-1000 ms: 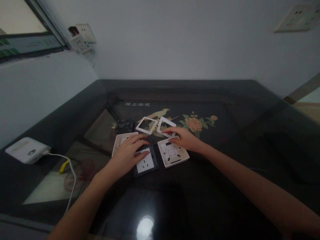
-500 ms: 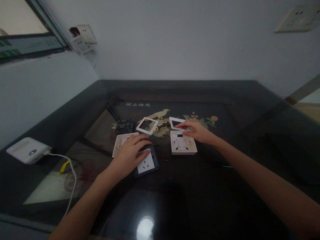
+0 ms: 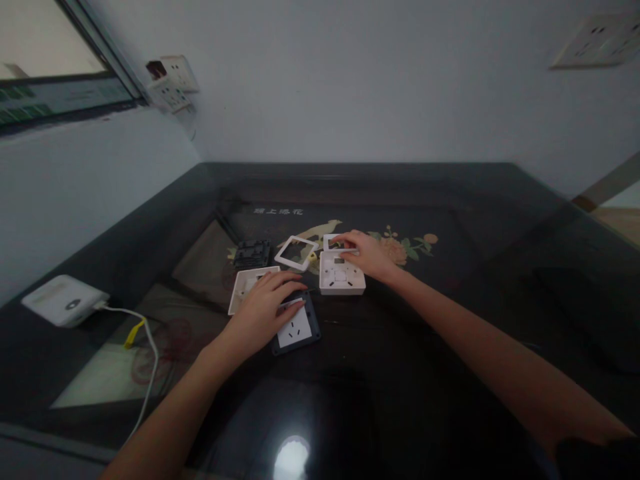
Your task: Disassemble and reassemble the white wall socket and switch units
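We find the left hand [image 3: 265, 300] palm down, its forearm slanting in from the near edge of the tabletop [image 3: 425, 373], fingers loosely spread over the left white box [image 3: 240, 292], thumb on the socket panel [image 3: 295, 331]. We note the right hand [image 3: 369, 255] pinching the far wall of the right white box [image 3: 344, 288] mid-tabletop, forefinger over the white frame [image 3: 327, 242] just behind.
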{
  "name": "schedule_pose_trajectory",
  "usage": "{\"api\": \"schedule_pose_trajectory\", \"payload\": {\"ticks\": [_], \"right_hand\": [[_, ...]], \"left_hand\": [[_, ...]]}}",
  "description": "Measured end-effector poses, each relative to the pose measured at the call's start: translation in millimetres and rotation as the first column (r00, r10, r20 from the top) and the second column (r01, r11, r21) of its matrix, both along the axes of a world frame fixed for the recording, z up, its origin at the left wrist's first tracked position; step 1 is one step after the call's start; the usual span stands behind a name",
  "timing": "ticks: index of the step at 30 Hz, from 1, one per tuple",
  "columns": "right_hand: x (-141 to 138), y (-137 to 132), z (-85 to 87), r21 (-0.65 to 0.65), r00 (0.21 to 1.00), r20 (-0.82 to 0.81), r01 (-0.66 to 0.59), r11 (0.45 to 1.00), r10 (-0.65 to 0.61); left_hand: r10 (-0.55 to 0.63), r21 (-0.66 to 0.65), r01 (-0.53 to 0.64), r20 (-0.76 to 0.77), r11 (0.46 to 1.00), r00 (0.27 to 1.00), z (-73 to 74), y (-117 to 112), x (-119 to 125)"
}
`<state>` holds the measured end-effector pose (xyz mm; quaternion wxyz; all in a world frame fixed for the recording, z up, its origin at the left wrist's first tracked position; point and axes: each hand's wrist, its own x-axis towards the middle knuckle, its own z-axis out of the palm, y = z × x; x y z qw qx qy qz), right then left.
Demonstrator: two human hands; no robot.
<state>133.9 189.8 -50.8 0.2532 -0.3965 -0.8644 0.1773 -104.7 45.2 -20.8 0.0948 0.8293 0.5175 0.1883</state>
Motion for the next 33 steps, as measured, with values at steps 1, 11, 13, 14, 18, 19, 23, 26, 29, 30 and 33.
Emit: {"api": "schedule_pose_trajectory", "payload": {"ticks": [1,11,13,14,18,19,23,26,29,30,33], "right_hand": [[-5.2,-0.5,-0.2,0.002,1.000,0.008,-0.010,1.000,0.010],[-18.1,-11.1,6.1,0.024,0.997,-0.069,-0.040,0.999,0.042],[-16.0,-10.3,10.4,0.031,0.994,-0.103,-0.022,0.999,0.025],[-16.1,-9.7,12.9,0.034,0.993,-0.117,-0.012,0.999,0.016],[-29.0,-9.5,24.6,0.062,0.992,-0.128,0.012,0.998,-0.004],[-35.7,-10.2,27.4,0.072,0.993,-0.119,0.003,0.997,0.005],[-68.9,-13.4,33.3,0.107,0.995,-0.021,-0.093,0.990,0.096],[-90.6,-12.4,31.8,0.115,0.982,0.094,-0.172,0.978,0.162],[-104.0,-10.8,28.3,0.096,0.956,0.191,-0.245,0.965,0.223],[-106.6,-10.9,27.5,0.085,0.945,0.214,-0.269,0.959,0.246],[-108.4,-13.6,27.7,0.056,0.920,0.248,-0.325,0.944,0.303]], "left_hand": [[0.003,-0.001,-0.003,0.000,1.000,1.000,0.1,0.2,0.0],[0.136,0.006,-0.137,0.022,0.991,0.990,4.1,0.9,-5.6],[0.167,0.010,-0.168,0.025,0.986,0.986,2.8,1.4,-7.4],[0.177,0.010,-0.177,0.024,0.984,0.984,1.8,1.7,-8.1],[0.190,0.003,-0.190,0.017,0.982,0.982,-1.8,2.5,-9.6],[0.190,0.001,-0.190,0.015,0.982,0.982,-2.2,2.5,-9.9],[0.194,-0.005,-0.194,0.001,0.981,0.981,-2.6,3.0,-12.3],[0.196,-0.006,-0.196,-0.012,0.981,0.981,-2.4,3.2,-14.8],[0.198,-0.007,-0.198,-0.016,0.980,0.980,-1.2,2.7,-16.1],[0.200,-0.006,-0.200,-0.014,0.980,0.980,-0.5,2.4,-16.1],[0.214,-0.001,-0.215,-0.003,0.977,0.977,2.3,1.2,-14.9]]}}
